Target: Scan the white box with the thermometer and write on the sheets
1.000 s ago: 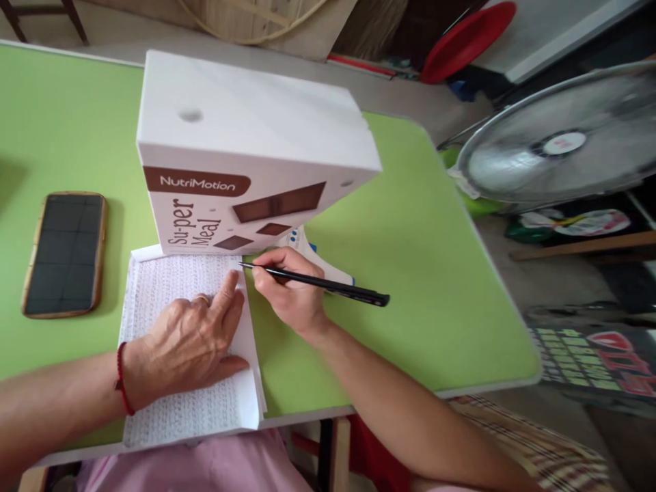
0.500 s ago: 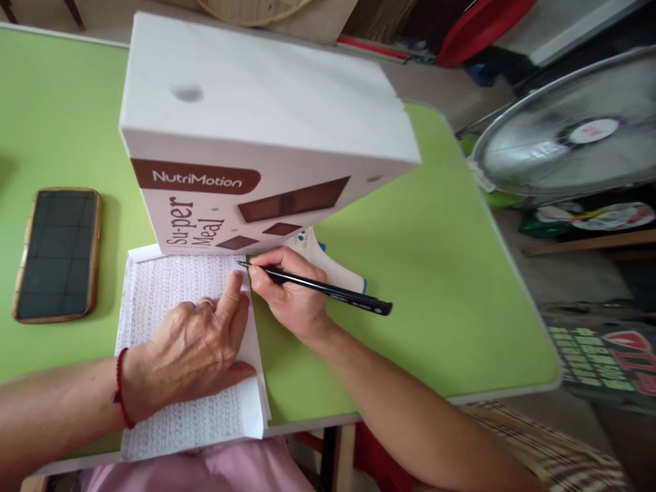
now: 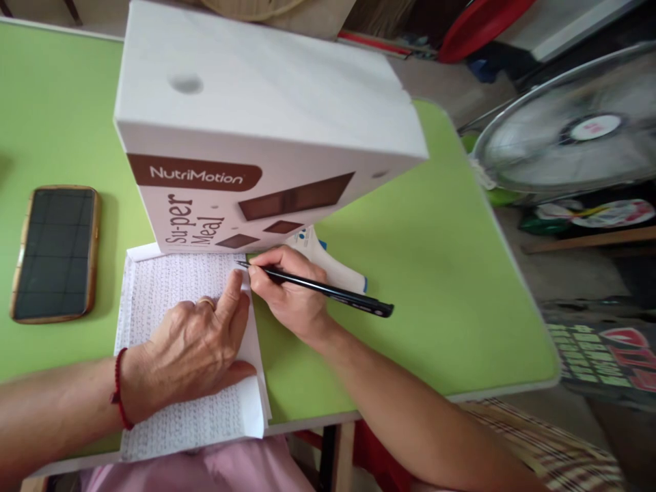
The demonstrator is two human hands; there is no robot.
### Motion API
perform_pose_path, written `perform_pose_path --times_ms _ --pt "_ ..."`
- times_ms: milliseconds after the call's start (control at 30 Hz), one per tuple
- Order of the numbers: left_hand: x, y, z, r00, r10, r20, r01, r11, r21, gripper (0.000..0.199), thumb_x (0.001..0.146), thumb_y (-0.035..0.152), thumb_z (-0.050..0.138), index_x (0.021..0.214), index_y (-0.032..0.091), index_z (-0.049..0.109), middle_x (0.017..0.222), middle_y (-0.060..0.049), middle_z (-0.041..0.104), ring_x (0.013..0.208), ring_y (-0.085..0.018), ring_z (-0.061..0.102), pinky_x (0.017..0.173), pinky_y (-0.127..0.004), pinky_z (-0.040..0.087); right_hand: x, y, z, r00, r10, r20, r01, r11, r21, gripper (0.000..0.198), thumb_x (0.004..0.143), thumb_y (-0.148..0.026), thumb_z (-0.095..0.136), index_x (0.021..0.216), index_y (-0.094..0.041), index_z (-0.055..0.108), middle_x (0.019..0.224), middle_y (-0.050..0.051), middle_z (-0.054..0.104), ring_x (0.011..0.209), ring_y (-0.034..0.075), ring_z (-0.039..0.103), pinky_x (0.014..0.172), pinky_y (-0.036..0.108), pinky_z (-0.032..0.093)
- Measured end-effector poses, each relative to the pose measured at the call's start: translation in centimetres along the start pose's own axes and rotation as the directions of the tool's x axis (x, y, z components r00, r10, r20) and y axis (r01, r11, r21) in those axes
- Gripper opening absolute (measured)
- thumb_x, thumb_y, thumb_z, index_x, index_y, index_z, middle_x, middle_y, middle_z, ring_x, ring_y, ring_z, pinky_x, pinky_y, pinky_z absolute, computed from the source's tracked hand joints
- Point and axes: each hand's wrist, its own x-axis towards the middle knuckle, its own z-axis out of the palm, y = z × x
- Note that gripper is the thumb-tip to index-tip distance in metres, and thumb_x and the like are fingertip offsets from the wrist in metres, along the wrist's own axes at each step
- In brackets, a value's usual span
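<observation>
A black pen [image 3: 333, 292] is pinched in my right hand [image 3: 294, 294], its tip at the upper right edge of a written sheet. Dense rows of handwriting cover the paper [image 3: 179, 277], which lies near the front edge of the green table. My left hand [image 3: 199, 348] rests flat on the paper, index finger stretched out close to the pen tip, thumb apart. Directly beyond the paper stands a large white NutriMotion box [image 3: 266, 96]. Partly hidden behind my right hand and the box lies a white object with blue edges [image 3: 338, 270]; I cannot tell its kind.
A smartphone [image 3: 55, 253] in a brown-edged case lies left of the paper on the green table [image 3: 425, 314]. Past the table's right edge stands a fan [image 3: 574, 130] with a round grille. A red round object [image 3: 484, 27] is at the back right.
Both hands, the pen and the paper look almost unmoved. The view has shifted very slightly, so the box appears a little larger and higher.
</observation>
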Motion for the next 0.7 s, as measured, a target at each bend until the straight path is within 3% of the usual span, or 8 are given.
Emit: perform_pose_path --times_ms 367,700 --pt "-0.18 0.10 -0.06 1.000 0.000 -0.005 0.000 0.998 0.055 0.073 0.086 0.061 0.052 0.131 0.003 0.052 0.146 -0.028 0.036 0.061 -0.017 0.061 0.051 -0.031 0.050 0.02 0.06 0.08 0.999 0.006 -0.053 -0.006 1.000 0.009 0.004 0.081 -0.018 0.059 0.077 -0.020 0.059 0.061 -0.005 0.064 0.052 0.009 0.057 0.053 0.019 0.049" --pt "0.02 -0.01 -0.26 1.000 -0.010 -0.028 0.011 0.999 0.048 0.076 0.082 0.063 0.057 0.130 0.004 0.055 0.144 -0.026 0.040 0.060 -0.017 0.061 0.050 -0.030 0.051 0.01 0.09 0.00 1.000 0.002 -0.026 -0.002 1.000 0.011 0.005 0.081 -0.019 0.059 0.076 -0.020 0.059 0.060 -0.005 0.063 0.051 0.009 0.057 0.052 0.019 0.048"
